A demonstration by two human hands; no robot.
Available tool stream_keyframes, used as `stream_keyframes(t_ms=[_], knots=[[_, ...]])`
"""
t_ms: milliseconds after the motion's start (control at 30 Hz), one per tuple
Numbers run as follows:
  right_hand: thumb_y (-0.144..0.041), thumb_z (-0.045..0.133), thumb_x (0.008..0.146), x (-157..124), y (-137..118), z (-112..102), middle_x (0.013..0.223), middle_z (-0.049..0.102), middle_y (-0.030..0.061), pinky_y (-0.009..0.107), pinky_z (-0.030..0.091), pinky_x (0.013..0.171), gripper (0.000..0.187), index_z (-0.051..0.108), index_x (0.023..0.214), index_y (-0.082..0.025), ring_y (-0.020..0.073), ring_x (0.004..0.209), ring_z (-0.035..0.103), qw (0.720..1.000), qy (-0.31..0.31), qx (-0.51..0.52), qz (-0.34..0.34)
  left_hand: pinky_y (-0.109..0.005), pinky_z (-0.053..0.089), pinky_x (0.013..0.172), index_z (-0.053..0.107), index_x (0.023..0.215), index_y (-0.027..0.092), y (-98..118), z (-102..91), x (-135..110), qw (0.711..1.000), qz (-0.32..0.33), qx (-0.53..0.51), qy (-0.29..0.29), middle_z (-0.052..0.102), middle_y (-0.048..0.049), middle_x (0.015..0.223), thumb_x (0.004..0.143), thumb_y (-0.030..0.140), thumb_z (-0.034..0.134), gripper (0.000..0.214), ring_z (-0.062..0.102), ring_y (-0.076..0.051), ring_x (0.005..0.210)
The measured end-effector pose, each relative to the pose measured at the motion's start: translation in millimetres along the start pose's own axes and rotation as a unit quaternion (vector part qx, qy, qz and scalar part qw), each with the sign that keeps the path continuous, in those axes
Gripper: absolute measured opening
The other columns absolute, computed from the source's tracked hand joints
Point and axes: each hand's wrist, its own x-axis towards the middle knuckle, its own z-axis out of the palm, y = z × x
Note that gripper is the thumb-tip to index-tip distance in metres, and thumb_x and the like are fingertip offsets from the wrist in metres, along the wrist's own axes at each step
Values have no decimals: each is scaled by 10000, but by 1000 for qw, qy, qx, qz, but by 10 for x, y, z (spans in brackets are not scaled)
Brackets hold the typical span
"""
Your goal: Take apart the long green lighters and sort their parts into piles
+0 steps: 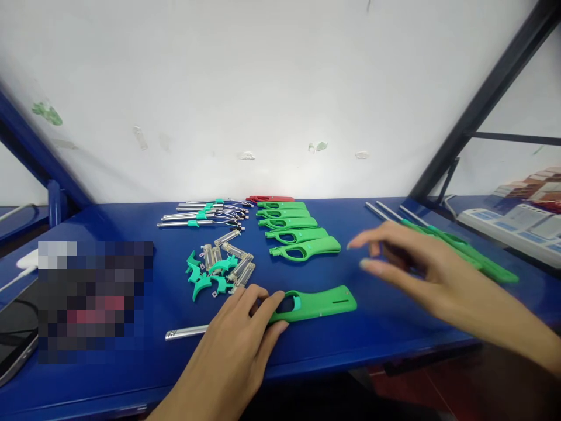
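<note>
My left hand (pixel 243 327) is closed around the neck of a green gas lighter (pixel 326 303) that lies near the table's front edge. Its metal tube sticks out to the left, and a teal trigger shows in the loop; the part between is under my fingers. My right hand (pixel 407 263) hovers to the right of it, thumb and fingers apart with nothing between them. Just left of that hand is a column of green lighter shells (pixel 322 247). Beyond my left hand lie loose teal triggers (pixel 202 285) and clear fuel tanks (pixel 240 269).
Metal tubes with wires (pixel 193 223) lie at the back left, near a red lighter shell (pixel 272 199). Several green lighters with tubes (pixel 495 266) rest at the right, partly behind my right arm. A blurred-out patch (pixel 92 304) and a phone (pixel 15 339) are at the left.
</note>
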Motion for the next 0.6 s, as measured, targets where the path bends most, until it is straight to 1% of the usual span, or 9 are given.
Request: stream_keyframes(t_ms=[67, 133, 233, 300, 400, 467, 600], knots=[[-488, 786, 975, 4, 58, -5, 940, 750, 6, 329, 500, 694, 170, 820, 1034, -332, 195, 775, 662, 995, -83, -46, 15, -483, 680, 855, 644, 1439, 186, 0, -1, -2, 1000, -1, 0, 0, 692, -110, 1167, 1169, 263, 443, 346, 733, -290, 987], [-457, 792, 967, 17, 119, 17, 928, 758, 5, 327, 489, 697, 138, 836, 935, -330, 189, 754, 670, 989, -129, -58, 33, -486, 680, 846, 641, 1441, 188, 1, 3, -5, 1000, -1, -3, 0, 687, -107, 1164, 1167, 256, 443, 344, 731, -288, 980], [-411, 802, 950, 40, 175, 71, 942, 753, -1, 319, 459, 678, 83, 858, 935, -352, 174, 717, 654, 979, -177, -74, 70, -482, 681, 838, 636, 1443, 187, 2, 19, -8, 1000, 2, -4, 4, 685, -106, 1163, 1167, 256, 445, 343, 729, -288, 979], [-391, 789, 957, 54, 182, 105, 947, 749, -5, 314, 447, 678, 91, 857, 915, -349, 170, 720, 656, 972, -204, -75, 87, -486, 681, 838, 635, 1442, 187, 0, 31, -10, 1000, 6, -1, 8, 686, -107, 1162, 1166, 257, 446, 341, 729, -290, 979], [-370, 740, 995, 75, 175, 140, 965, 749, 0, 312, 459, 734, 159, 830, 876, -314, 179, 789, 688, 968, -225, -68, 88, -495, 682, 840, 635, 1436, 189, -7, 41, -13, 1000, 8, -1, 11, 685, -106, 1161, 1165, 258, 452, 334, 730, -294, 981], [-373, 720, 1010, 83, 181, 150, 983, 748, 6, 316, 469, 773, 171, 808, 884, -298, 192, 839, 704, 968, -227, -63, 80, -485, 681, 841, 636, 1433, 196, -10, 36, -13, 1000, 8, -6, 11, 684, -102, 1158, 1165, 259, 453, 330, 729, -289, 979], [-412, 701, 1027, 67, 204, 121, 995, 750, 12, 322, 473, 787, 184, 786, 918, -290, 205, 877, 707, 970, -230, -44, 68, -454, 678, 857, 649, 1417, 211, -12, 7, -7, 1000, 2, -24, 7, 685, -94, 1165, 1170, 262, 449, 321, 732, -272, 981]])
